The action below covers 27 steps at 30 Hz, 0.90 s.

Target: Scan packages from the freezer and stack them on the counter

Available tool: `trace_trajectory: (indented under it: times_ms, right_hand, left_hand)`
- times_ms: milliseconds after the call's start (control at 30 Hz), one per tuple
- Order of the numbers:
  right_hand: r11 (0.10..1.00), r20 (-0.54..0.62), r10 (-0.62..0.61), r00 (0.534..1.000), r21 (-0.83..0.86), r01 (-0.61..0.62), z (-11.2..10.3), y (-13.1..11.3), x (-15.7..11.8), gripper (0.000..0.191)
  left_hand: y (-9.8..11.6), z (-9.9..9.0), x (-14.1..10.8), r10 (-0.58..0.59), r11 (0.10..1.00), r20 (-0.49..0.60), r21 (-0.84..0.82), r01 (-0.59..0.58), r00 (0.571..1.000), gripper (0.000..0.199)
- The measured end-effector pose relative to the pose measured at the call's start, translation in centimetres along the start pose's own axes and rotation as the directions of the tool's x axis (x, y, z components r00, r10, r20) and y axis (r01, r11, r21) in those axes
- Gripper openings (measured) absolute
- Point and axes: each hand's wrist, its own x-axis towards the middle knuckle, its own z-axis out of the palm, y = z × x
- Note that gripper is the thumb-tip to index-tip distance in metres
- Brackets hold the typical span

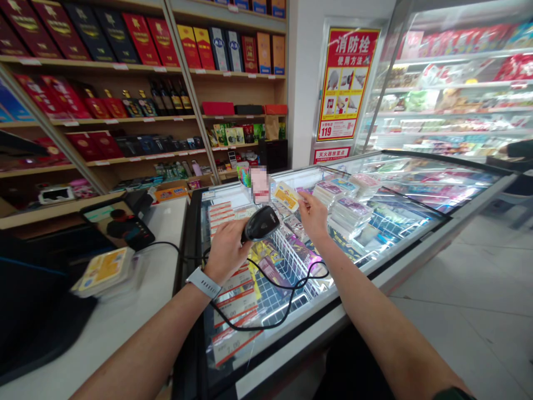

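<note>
Nearest, at the bottom of the view, two bare forearms reaching forward over a glass-topped chest freezer [266, 355]. On the left wrist, a pale smartwatch [204, 282] with a segmented band. Left hand [227, 250] clenched around the grip of a black corded barcode scanner [261, 224], nose tilted up and toward the right hand. Its black cable [266, 314] looping down across the glass in slack curves. Right hand [313, 215] raised just beside the scanner, thumb and fingers pinching the edge of a yellow-and-white packet [286, 195]. Directly above the scanner, a pale pink item [259, 185], pixelated and impossible to make out.

Under the glass, price strips, a wire basket [287, 261], and stacks of packaged goods. To the left, a white counter [137, 300] bearing a small stack of yellow packets [104, 272] and, just behind, a dark tablet-like screen [119, 225].

Farther off, wooden shelves [100, 64] lined with red, navy and gold boxes and dark bottles [166, 97]. Beyond the freezer, a red-and-yellow fire hydrant instruction poster [347, 83] on a white pillar, a lit refrigerated display case [449, 94] stocked with packaged food, and pale floor tiles [458, 311] on the right.
</note>
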Motion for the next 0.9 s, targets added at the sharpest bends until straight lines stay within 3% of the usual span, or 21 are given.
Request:
trace_trajectory:
  times_ms: [433,900]
  right_hand:
    - [0.998,0.014,0.012,1.0,0.059,-0.013,-0.6,-0.1,-0.6,0.033]
    - [0.998,0.004,0.019,1.0,0.064,-0.019,-2.7,-1.2,-1.7,0.032]
  left_hand:
    - [-0.1,0.1,-0.1,0.023,1.0,-0.005,0.004,-0.023,1.0,0.039]
    - [-0.1,0.0,-0.2,0.012,1.0,0.002,0.008,-0.012,1.0,0.038]
